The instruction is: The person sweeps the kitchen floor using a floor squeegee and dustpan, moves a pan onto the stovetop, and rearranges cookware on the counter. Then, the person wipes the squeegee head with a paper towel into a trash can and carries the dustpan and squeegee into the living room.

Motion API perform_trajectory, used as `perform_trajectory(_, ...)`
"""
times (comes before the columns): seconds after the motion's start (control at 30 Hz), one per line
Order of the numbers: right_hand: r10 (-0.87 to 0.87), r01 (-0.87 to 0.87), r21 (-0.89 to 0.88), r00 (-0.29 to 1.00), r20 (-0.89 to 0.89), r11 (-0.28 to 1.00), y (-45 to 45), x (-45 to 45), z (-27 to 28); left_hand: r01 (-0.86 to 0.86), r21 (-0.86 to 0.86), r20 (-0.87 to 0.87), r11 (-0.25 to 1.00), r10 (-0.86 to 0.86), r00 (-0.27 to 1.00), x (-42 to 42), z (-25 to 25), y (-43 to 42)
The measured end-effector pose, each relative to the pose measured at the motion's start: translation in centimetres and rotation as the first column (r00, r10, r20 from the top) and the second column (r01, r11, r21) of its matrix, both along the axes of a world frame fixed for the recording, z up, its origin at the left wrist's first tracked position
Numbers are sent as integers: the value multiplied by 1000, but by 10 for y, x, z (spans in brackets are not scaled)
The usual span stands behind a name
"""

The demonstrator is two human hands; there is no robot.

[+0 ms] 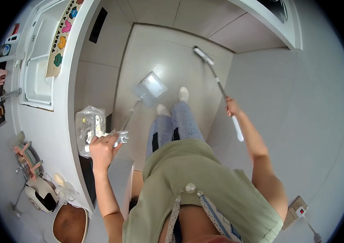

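My right hand (232, 107) is wrapped around the pole of a long-handled broom (219, 83), a little above its white grip end. The broom's narrow head rests on the floor up ahead on the right; its bristles are hard to make out. My left hand (104, 150) is closed on the white handle top of a long-handled dustpan (154, 86). Its clear, shallow pan lies on the floor in front of my left foot. What is inside the pan is too faint to tell. Beside my left hand hangs a clear plastic bag (90, 126) with rubbish in it.
Pale floor (172, 48) lies between cabinet fronts (99, 69) and a grey wall on the right. On the left counter are a white sink (40, 81), a decorated mat (62, 40), a dish rack (27, 160), a white appliance (41, 194) and a brown board (70, 223).
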State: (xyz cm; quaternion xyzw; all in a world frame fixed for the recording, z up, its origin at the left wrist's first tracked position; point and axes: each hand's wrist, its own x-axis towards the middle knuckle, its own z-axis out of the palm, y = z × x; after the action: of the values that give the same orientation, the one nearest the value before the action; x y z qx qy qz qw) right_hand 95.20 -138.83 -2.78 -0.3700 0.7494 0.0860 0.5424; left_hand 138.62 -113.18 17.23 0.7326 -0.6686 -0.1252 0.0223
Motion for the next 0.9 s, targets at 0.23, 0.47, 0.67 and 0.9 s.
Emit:
perform_trajectory(0.23,24,-19,-61,997,79,998,34,-31,-160,100,-46,1,994,-100,995,-14,-8,-30)
perform_trajectory(0.47,2,-49,199,974,227,979,147,54,-20,149,-44,14,988,-148,989,-24,-11,-62)
perform_trajectory(0.67,-554,124,754,756,349,645,113,41,15,145,-36,39,989,-144,989,-20,-11,-61)
perform_trajectory(0.9,-683,312,732,676,278,606,59,-19,80,-3,-40,2,999,3,1000,-17,4,5)
